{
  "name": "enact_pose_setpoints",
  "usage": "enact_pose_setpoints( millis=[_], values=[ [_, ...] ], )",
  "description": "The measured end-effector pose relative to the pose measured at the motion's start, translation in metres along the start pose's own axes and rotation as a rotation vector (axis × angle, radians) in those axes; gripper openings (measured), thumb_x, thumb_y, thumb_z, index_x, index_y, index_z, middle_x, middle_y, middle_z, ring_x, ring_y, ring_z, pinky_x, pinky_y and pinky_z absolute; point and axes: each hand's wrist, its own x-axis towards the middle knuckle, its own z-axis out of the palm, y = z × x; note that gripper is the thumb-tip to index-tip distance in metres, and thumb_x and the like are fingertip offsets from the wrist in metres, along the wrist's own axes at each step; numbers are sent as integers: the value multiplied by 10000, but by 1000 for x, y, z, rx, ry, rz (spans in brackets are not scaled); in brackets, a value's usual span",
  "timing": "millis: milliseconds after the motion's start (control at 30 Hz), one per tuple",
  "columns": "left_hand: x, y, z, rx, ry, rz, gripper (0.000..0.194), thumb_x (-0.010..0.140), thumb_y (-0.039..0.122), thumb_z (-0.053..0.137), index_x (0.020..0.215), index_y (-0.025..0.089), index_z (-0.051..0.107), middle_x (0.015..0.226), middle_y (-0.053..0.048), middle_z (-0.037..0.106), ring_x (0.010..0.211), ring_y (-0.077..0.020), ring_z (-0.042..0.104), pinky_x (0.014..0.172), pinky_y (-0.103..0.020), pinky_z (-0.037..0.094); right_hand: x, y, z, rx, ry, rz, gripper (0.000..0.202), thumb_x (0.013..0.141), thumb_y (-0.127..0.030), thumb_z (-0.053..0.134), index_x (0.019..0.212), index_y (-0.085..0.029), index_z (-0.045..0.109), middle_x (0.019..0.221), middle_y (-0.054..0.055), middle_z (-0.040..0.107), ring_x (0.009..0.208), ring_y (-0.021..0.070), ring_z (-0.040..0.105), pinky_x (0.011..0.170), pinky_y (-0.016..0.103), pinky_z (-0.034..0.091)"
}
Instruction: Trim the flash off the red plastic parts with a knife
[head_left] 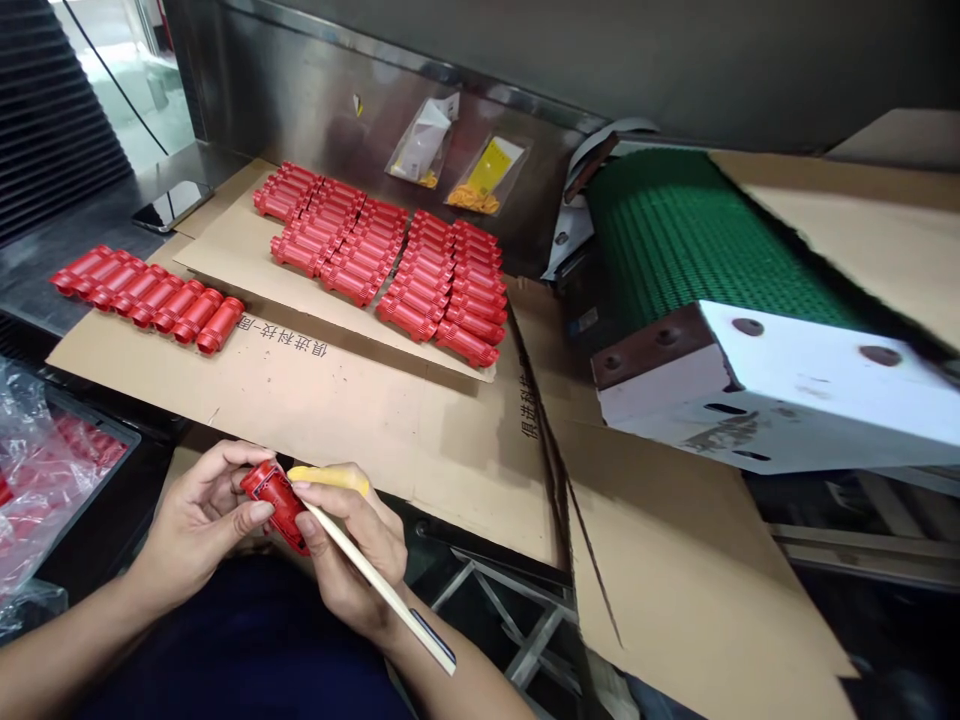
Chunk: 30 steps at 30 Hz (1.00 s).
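My left hand (pixel 206 515) grips a short red plastic tube (pixel 279 500) with dark lines on its surface, tilted over my lap. In my right hand (pixel 360 550) is a pale thin stick (pixel 382 585) with a dark mark near its back end. The stick's front end meets the tube, but my fingers partly hide the contact. A yellow cover (pixel 330 478) sits on one right finger. Beyond my hands, several similar red tubes (pixel 146 295) lie in a row at the left of the cardboard. Further back are rows of red ribbed parts (pixel 382 260).
A cardboard sheet (pixel 375 430) covers the worktop. At right, a green belt (pixel 697 240) runs over a white metal frame (pixel 832 380). Small bags (pixel 487 175) with yellow contents hang on the back panel. A phone (pixel 172 205) and a plastic-lined bin (pixel 60 470) are at left.
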Motion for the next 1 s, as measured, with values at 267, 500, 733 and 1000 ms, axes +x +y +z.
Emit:
enact_pose_setpoints(
  millis=[267, 500, 733, 1000],
  values=[
    [1, -2, -2, 17, 10, 6, 269, 840, 214, 892, 1095, 251, 815, 999, -59, 814, 838, -177, 791, 744, -228, 655, -1, -2, 4, -14, -1, -19, 304, 1035, -136, 645, 1328, -194, 703, 1180, 148, 777, 1061, 252, 748, 860, 407, 674],
    [-4, -5, -2, 55, 14, 29, 249, 875, 223, 865, 1101, 306, 803, 972, -20, 816, 812, -146, 791, 738, -189, 639, -4, -3, 10, -68, 56, -88, 314, 1022, -92, 616, 1318, -155, 702, 1162, 172, 773, 1044, 259, 750, 844, 407, 683],
    [-3, -1, -2, 69, 5, 41, 262, 879, 246, 860, 1124, 319, 800, 962, -22, 818, 811, -153, 780, 722, -193, 633, -3, -4, 4, -4, 24, -58, 312, 1040, -135, 627, 1340, -186, 701, 1177, 149, 785, 1076, 253, 750, 889, 400, 669],
    [-4, -10, -4, 158, 2, 78, 264, 902, 258, 831, 1157, 303, 777, 1063, -38, 807, 911, -193, 804, 778, -246, 653, -4, -4, -3, -12, -93, 147, 293, 1041, -208, 661, 1329, -256, 692, 1198, 117, 777, 1109, 250, 758, 912, 376, 646]
  ],
)
